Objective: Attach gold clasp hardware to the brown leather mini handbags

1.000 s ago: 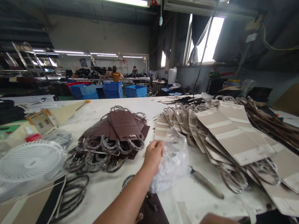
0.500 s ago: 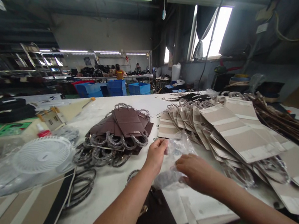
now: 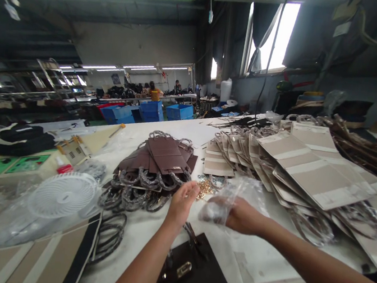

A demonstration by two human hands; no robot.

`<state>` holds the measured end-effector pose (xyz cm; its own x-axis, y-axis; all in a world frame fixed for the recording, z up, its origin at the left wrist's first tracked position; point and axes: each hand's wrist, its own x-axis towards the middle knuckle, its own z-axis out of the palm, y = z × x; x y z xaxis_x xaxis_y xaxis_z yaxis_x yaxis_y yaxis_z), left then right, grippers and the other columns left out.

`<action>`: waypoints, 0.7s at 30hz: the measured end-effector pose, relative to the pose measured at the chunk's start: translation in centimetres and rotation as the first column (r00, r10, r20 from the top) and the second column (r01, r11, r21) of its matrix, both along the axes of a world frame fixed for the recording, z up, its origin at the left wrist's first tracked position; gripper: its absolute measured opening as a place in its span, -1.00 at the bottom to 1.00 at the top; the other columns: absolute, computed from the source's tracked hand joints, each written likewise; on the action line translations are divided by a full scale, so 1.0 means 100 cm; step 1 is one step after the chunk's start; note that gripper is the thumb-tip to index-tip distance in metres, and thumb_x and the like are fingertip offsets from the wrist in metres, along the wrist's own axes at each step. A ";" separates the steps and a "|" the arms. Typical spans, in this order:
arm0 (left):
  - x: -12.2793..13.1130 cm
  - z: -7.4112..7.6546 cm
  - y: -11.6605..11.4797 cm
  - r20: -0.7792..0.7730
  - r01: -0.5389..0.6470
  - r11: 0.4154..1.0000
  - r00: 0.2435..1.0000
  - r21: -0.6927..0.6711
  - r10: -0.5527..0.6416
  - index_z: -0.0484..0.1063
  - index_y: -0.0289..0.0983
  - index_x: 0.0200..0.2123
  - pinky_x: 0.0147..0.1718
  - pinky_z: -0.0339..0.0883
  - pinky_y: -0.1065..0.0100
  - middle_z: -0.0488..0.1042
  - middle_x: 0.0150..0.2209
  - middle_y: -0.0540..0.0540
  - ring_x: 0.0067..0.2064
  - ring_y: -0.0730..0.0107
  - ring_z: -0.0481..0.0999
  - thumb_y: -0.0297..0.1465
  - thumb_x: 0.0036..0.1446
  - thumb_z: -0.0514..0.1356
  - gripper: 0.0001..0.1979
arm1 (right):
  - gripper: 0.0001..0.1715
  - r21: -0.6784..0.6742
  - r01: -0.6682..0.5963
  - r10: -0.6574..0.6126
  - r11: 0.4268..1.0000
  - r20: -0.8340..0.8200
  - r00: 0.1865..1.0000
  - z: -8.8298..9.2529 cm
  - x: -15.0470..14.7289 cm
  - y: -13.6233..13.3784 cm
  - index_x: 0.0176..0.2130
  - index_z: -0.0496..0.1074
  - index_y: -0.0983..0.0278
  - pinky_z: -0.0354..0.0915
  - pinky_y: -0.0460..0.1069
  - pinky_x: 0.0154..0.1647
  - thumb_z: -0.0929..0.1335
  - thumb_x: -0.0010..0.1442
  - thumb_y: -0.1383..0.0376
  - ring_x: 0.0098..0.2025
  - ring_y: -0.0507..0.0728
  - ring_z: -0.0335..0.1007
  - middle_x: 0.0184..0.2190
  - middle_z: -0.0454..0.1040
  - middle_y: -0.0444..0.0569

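Where the clear plastic bag (image 3: 224,203) is: just at 3 o'clock of the left hand (image 3: 181,200), bunched above the white table (image 3: 144,232).
Right hand (image 3: 244,217): clenched on the bag's right end, fingers wrapped around the crumpled film.
Left hand: released, palm open, fingers stretched toward 1 o'clock, apart from the bag.
Gold fittings (image 3: 205,188): small heap on the table, just at 1 o'clock of the left fingertips.
Brown pieces (image 3: 161,159): fanned stack with looped handles, at 11 o'clock of the left hand.
Beige panels (image 3: 307,173): long overlapping row at 1 to 2 o'clock of the right hand.
Dark brown bag (image 3: 193,276): at 6 o'clock, beside the left forearm.
White fan (image 3: 63,194): at 9 o'clock, well apart.
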<state>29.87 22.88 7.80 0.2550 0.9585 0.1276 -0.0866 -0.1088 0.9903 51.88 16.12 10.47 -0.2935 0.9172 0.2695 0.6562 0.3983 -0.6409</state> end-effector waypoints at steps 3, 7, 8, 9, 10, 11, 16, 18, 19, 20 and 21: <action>-0.010 -0.014 -0.001 0.040 0.002 0.993 0.999 -0.121 0.003 0.35 -0.30 0.31 0.12 0.35 0.10 0.41 0.28 -0.37 0.21 -0.07 0.46 0.15 0.08 0.35 -0.10 | -0.64 -0.018 0.127 -0.128 0.992 -0.197 0.972 0.026 0.029 0.005 -0.05 0.59 0.24 0.44 0.10 0.05 0.44 0.19 0.14 -0.05 0.30 0.55 -0.06 0.62 0.05; 0.015 -0.006 -0.016 0.111 0.181 0.978 0.979 -0.108 -0.169 0.22 -0.24 0.41 0.25 0.30 0.03 0.31 0.37 -0.33 0.33 -0.11 0.37 0.15 0.17 0.28 -0.09 | -0.56 -0.271 0.275 -0.386 0.923 -0.676 0.628 0.040 0.038 0.002 -0.08 0.58 0.27 0.51 0.14 -0.13 0.49 0.15 0.04 -0.16 0.35 0.58 -0.15 0.64 0.12; 0.023 0.000 -0.021 0.119 0.223 0.974 0.969 -0.049 -0.216 0.22 -0.21 0.42 0.29 0.25 0.04 0.30 0.39 -0.28 0.36 -0.08 0.33 0.11 0.24 0.24 -0.17 | -0.54 -0.326 0.229 -0.398 0.917 -0.753 0.524 0.038 0.034 0.000 -0.08 0.57 0.27 0.52 0.16 -0.15 0.47 0.18 -0.01 -0.16 0.37 0.59 -0.17 0.64 0.14; 0.030 0.006 -0.026 0.113 0.248 0.969 0.962 0.018 -0.248 0.23 -0.18 0.42 0.34 0.21 0.05 0.29 0.40 -0.23 0.40 -0.03 0.29 0.07 0.31 0.19 -0.25 | -0.51 -0.370 0.166 -0.405 0.914 -0.810 0.425 0.033 0.029 -0.002 -0.07 0.56 0.27 0.53 0.18 -0.15 0.45 0.20 -0.04 -0.16 0.38 0.60 -0.18 0.64 0.16; 0.034 0.012 -0.031 0.088 0.250 0.965 0.962 0.081 -0.257 0.23 -0.15 0.42 0.37 0.16 0.07 0.28 0.41 -0.19 0.42 0.01 0.25 0.03 0.36 0.15 -0.31 | -0.50 -0.405 0.111 -0.418 0.907 -0.844 0.336 0.025 0.024 -0.005 -0.06 0.55 0.27 0.54 0.20 -0.13 0.45 0.21 -0.05 -0.14 0.39 0.61 -0.19 0.64 0.16; 0.037 0.017 -0.035 0.040 0.235 0.964 0.970 0.125 -0.242 0.23 -0.14 0.43 0.40 0.11 0.09 0.27 0.41 -0.15 0.44 0.04 0.22 -0.01 0.38 0.13 -0.34 | -0.51 -0.437 0.063 -0.438 0.897 -0.861 0.257 0.016 0.018 -0.006 -0.06 0.54 0.27 0.55 0.20 -0.10 0.47 0.21 -0.04 -0.12 0.40 0.61 -0.19 0.65 0.16; 0.020 0.014 -0.041 -0.304 0.133 0.985 0.948 0.113 -0.093 0.29 -0.18 0.40 0.45 -0.02 0.10 0.28 0.41 -0.14 0.46 0.03 0.19 -0.02 0.34 0.18 -0.33 | -0.47 -0.529 -0.056 -0.527 0.847 -0.849 0.040 -0.038 -0.005 -0.013 -0.05 0.54 0.29 0.55 0.19 -0.02 0.55 0.12 0.01 -0.05 0.41 0.61 -0.17 0.65 0.17; 0.010 0.005 -0.037 -0.355 0.104 0.992 0.932 0.071 -0.072 0.42 -0.24 0.31 0.41 0.06 0.06 0.38 0.34 -0.21 0.39 -0.03 0.31 -0.02 0.32 0.20 -0.38 | -0.42 -0.511 -0.041 -0.508 0.858 -0.859 0.063 -0.056 -0.015 -0.016 -0.03 0.55 0.26 0.55 0.18 -0.04 0.51 0.15 -0.09 -0.04 0.42 0.60 -0.16 0.65 0.18; 0.006 0.000 -0.034 -0.361 0.093 0.995 0.930 0.042 -0.072 0.49 -0.27 0.25 0.37 0.15 0.04 0.45 0.28 -0.24 0.32 -0.06 0.40 -0.02 0.29 0.22 -0.40 | -0.39 -0.501 -0.023 -0.497 0.865 -0.863 0.088 -0.063 -0.019 -0.018 -0.02 0.56 0.24 0.55 0.18 -0.06 0.47 0.18 -0.15 -0.04 0.42 0.60 -0.16 0.64 0.19; 0.003 -0.004 -0.032 -0.355 0.091 0.996 0.931 0.005 -0.083 0.54 -0.28 0.18 0.29 0.26 0.02 0.52 0.21 -0.26 0.24 -0.09 0.48 -0.01 0.26 0.25 -0.41 | -0.35 -0.494 0.000 -0.490 0.870 -0.863 0.121 -0.068 -0.024 -0.019 0.00 0.56 0.23 0.54 0.19 -0.08 0.43 0.20 -0.21 -0.04 0.43 0.60 -0.16 0.64 0.20; 0.002 -0.008 -0.029 -0.337 0.089 0.996 0.937 -0.033 -0.095 0.57 -0.28 0.13 0.20 0.35 0.02 0.57 0.13 -0.26 0.16 -0.10 0.54 0.00 0.22 0.28 -0.42 | -0.30 -0.489 0.028 -0.486 0.872 -0.858 0.163 -0.073 -0.028 -0.020 0.02 0.56 0.21 0.54 0.19 -0.11 0.39 0.22 -0.26 -0.05 0.44 0.60 -0.17 0.63 0.21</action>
